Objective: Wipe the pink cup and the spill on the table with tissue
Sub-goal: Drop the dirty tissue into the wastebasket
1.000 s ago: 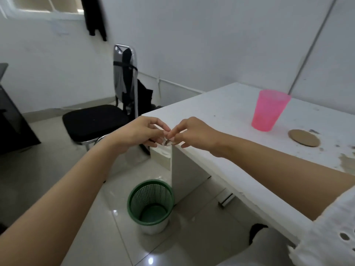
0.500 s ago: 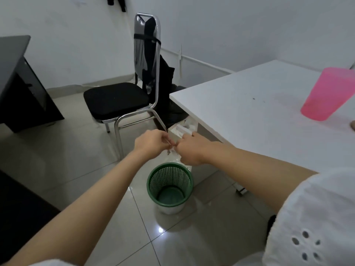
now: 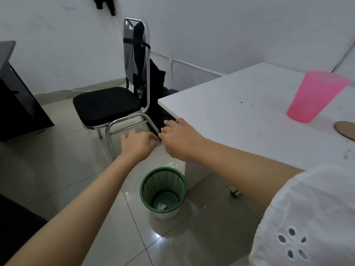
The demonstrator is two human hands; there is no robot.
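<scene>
The pink cup (image 3: 315, 96) stands upright on the white table (image 3: 240, 120) at the right. Small dark specks mark the tabletop near it. My left hand (image 3: 138, 143) and my right hand (image 3: 180, 139) hover side by side at the table's near-left corner, above the green mesh bin (image 3: 163, 171). Both hands have their fingers apart and nothing shows in them. A crumpled white tissue (image 3: 162, 206) lies at the bottom of the bin.
A black padded chair (image 3: 107, 104) with a chrome frame stands left of the table, dark cloth hanging on its back. A brown cardboard disc (image 3: 345, 129) lies on the table right of the cup. Dark furniture (image 3: 17, 104) stands at far left on the tiled floor.
My hands, pinched together on a small wad before, have lowered over the bin and spread their fingers. A white wad now lies in the bin. My view has tilted down and left.
</scene>
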